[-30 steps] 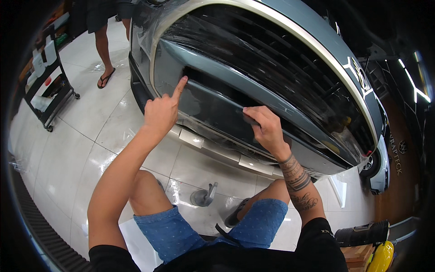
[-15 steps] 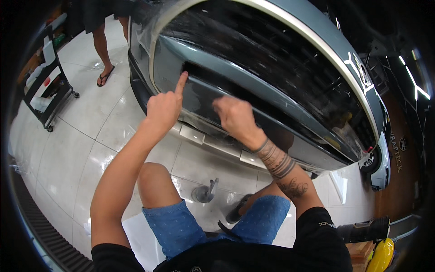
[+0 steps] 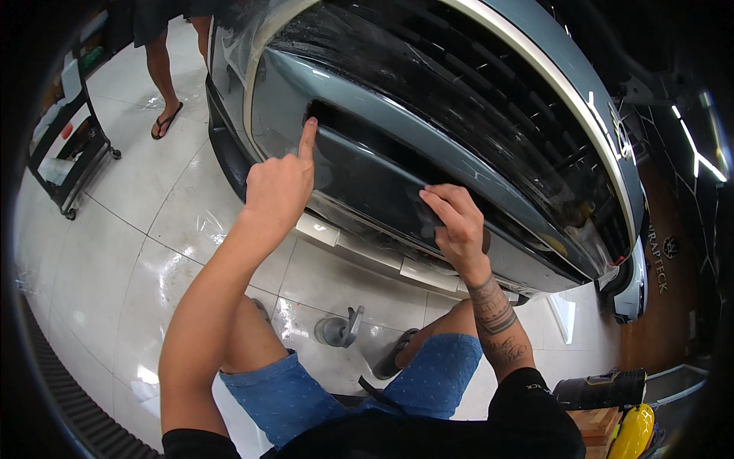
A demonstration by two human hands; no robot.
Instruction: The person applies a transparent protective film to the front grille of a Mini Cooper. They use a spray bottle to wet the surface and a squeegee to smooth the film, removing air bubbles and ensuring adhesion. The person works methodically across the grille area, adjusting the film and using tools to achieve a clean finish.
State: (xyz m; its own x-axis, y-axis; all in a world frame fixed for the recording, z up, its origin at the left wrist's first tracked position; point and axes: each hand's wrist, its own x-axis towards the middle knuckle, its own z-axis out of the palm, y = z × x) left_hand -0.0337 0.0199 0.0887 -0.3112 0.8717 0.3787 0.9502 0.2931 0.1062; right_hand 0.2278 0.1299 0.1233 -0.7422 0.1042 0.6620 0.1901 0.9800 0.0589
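Note:
The grey-blue car bumper (image 3: 359, 177) curves across the upper middle, with clear film around its edges, a long dark recess and a pale band framing the black grille (image 3: 489, 92). My left hand (image 3: 281, 183) presses its extended index fingertip at the recess's left end, other fingers curled. My right hand (image 3: 459, 222) is pinched against the panel just below the recess, right of centre; a small dark item seems to be under its fingertips, too unclear to name. A grey spray bottle (image 3: 332, 330) stands on the floor between my knees.
A person's bare leg (image 3: 160, 69) in a flip-flop is at upper left, beside a black wheeled cart (image 3: 73, 168). Tiled floor (image 3: 176, 222) surrounds the bumper. A dark cylinder (image 3: 600, 390), yellow object (image 3: 634, 432) and wooden box (image 3: 595, 424) sit lower right. Another car is at right.
My right hand swept left along the panel half a second ago and is now back to the right. My left fingertip stays at the recess's end. The view has shifted slightly.

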